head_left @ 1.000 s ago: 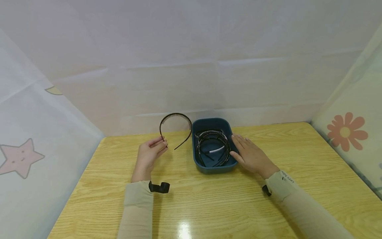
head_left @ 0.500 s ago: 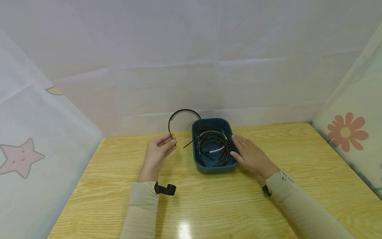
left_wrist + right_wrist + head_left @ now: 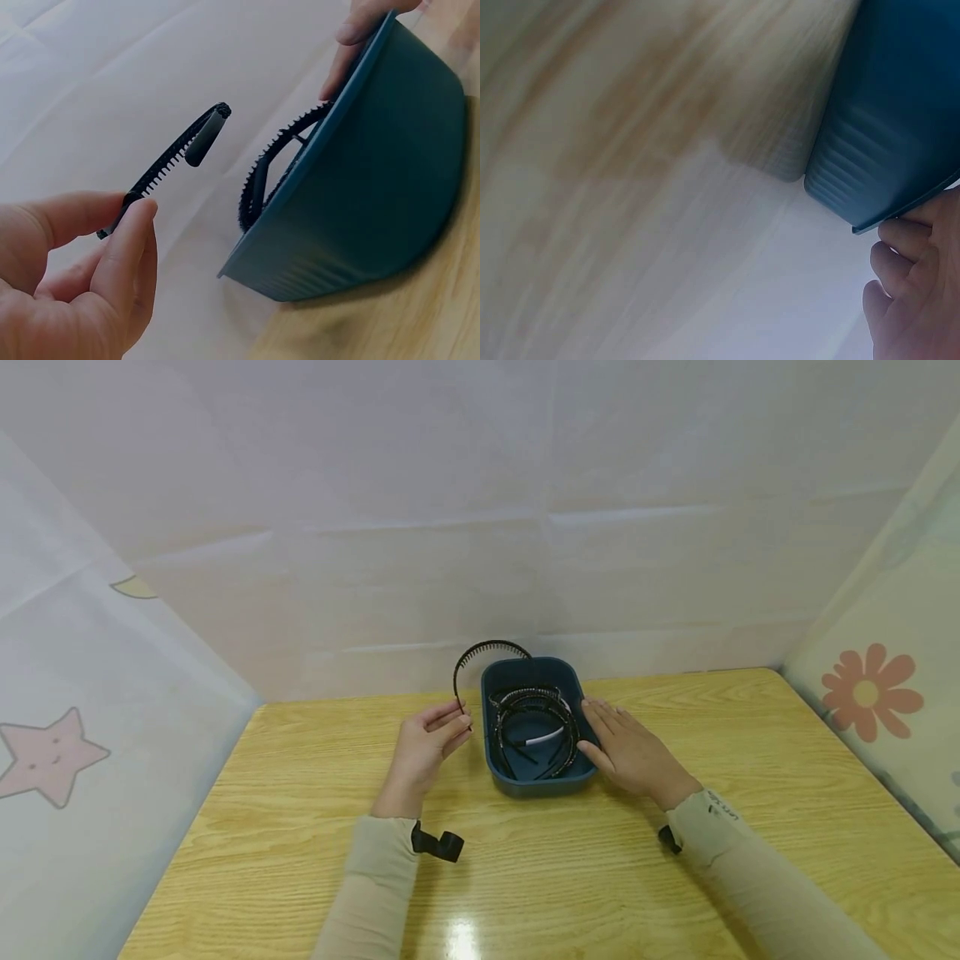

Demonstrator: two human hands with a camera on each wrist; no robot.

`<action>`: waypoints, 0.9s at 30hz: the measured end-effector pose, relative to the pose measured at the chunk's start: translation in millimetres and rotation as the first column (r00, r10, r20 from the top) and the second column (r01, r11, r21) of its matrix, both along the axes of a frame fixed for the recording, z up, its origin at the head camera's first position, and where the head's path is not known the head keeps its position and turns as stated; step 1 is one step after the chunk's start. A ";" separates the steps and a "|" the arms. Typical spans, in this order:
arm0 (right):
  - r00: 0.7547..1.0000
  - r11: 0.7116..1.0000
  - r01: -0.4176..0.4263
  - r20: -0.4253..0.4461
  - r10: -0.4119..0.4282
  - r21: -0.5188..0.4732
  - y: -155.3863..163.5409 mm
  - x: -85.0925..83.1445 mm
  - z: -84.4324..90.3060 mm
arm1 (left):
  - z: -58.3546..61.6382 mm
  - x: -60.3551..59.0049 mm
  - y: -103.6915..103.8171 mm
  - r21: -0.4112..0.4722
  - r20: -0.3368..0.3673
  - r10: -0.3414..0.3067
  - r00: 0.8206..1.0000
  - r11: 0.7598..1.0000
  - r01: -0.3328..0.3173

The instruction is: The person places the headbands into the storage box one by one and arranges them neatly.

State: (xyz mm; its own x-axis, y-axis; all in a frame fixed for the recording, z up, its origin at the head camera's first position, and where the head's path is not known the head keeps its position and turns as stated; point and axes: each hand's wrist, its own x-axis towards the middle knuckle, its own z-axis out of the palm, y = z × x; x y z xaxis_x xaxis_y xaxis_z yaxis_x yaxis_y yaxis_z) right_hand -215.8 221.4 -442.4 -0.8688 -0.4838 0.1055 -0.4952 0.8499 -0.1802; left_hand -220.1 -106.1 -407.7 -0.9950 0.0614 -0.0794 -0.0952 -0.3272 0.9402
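Note:
My left hand [image 3: 422,750] pinches one end of a black toothed headband [image 3: 456,675] between thumb and fingers. The headband stands raised, its arc reaching over the left rim of a dark blue plastic bin [image 3: 543,789]. In the left wrist view the held headband [image 3: 166,159] is apart from the bin's wall [image 3: 367,195], teeth facing the bin. Several black headbands [image 3: 574,735] lie inside, one with a white section [image 3: 546,737]. My right hand [image 3: 636,750] rests on the bin's right rim, fingers fairly straight; in the right wrist view its fingers [image 3: 906,240] touch the rim.
The bin stands on a wooden table [image 3: 262,827] near its back edge. A pale sheet [image 3: 420,560] hangs behind, and patterned sheets with a pink star [image 3: 54,756] and a red flower [image 3: 867,693] flank the sides.
My left hand has moved rightward with the headband, from left of the bin until the arc overlaps its rim. The right hand and the bin have stayed in place.

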 end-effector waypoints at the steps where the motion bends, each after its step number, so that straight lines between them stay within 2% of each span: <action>1: 1.000 1.000 -0.001 -0.002 0.001 0.001 0.1 -0.2 -0.2 | -0.6 0.4 1.9 0.003 -0.002 -0.001 1.000 1.000 0.001; 11: 1.000 1.000 -0.004 -0.002 0.004 -0.005 -0.2 0.4 0.6 | -9.3 1.7 19.9 -0.017 -0.011 0.019 1.000 1.000 -0.019; 27: 1.000 1.000 -0.003 0.002 0.003 -0.002 -0.6 1.5 2.0 | -13.5 7.1 39.6 -0.151 -0.018 -0.038 0.999 0.988 0.035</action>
